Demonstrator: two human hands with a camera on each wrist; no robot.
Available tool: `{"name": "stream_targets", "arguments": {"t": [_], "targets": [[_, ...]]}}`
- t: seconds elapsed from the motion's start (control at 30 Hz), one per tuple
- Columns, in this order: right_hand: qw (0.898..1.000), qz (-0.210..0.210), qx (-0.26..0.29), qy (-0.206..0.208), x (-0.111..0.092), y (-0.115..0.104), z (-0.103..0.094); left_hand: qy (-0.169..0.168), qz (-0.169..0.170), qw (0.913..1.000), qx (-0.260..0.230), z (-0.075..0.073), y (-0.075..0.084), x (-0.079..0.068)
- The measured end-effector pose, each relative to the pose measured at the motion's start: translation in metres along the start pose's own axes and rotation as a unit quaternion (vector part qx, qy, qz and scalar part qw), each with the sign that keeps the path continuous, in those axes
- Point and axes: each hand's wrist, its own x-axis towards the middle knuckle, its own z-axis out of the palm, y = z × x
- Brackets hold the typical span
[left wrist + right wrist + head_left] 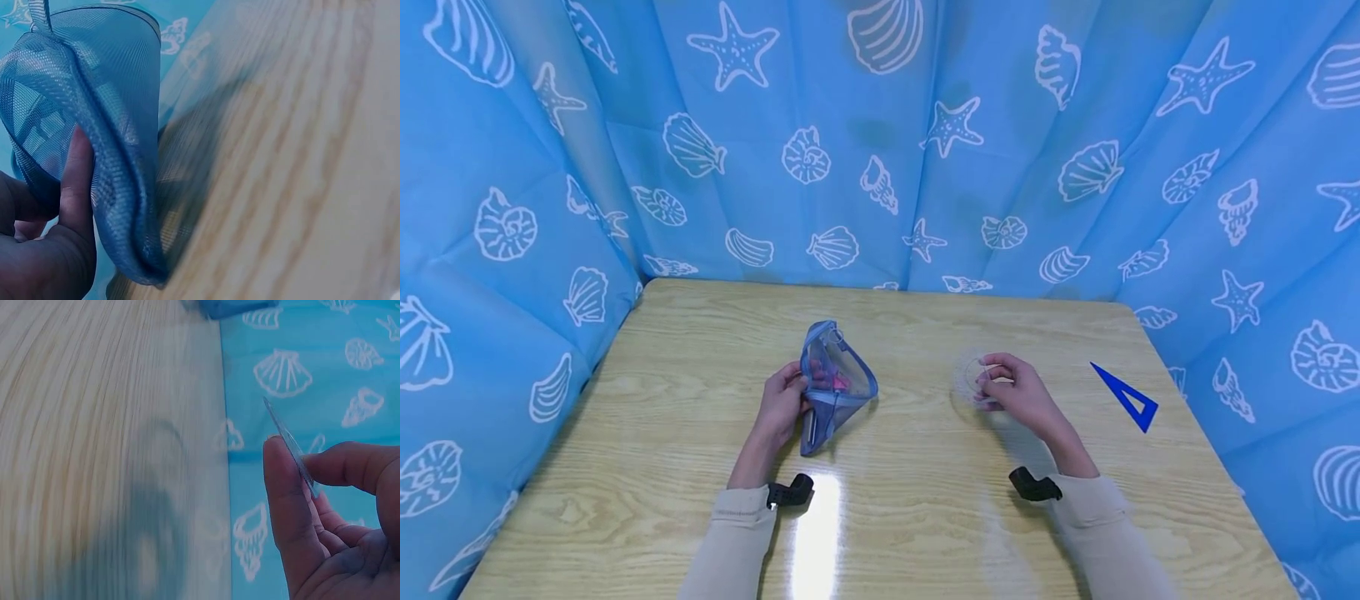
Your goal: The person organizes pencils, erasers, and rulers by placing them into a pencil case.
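Observation:
My left hand (pixel 782 404) grips a blue mesh zip pouch (pixel 835 410) by its left side, with the pouch's mouth spread apart. A small pink item (pixel 840 382) shows through the mesh. In the left wrist view a finger reaches up along the inside of the pouch (pixel 112 169). Off to the right, my right hand (pixel 1018 392) pinches a thin clear plastic protractor (pixel 966 379) between thumb and fingers. The right wrist view has this protractor (pixel 289 442) edge-on, raised above the table.
A blue set square (pixel 1112 385) lies on the wooden table (pixel 925 500) to the right of my right hand. Blue curtains (pixel 880 125) with white shells and starfish hang behind the table and along both sides.

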Motion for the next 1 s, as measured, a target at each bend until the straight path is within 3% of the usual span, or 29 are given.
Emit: {"name": "stream_targets", "arguments": {"t": [0.4,1.0], "targets": [[0.999,-0.015,0.024,-0.043,0.025,-0.02,0.05,0.009,-0.002,0.9999,-0.007,0.0,-0.002,0.0],[0.997,-0.05,-0.012,-0.049,0.051,-0.054,0.109,0.01,-0.002,0.9999,-0.011,0.002,0.004,-0.003]]}}
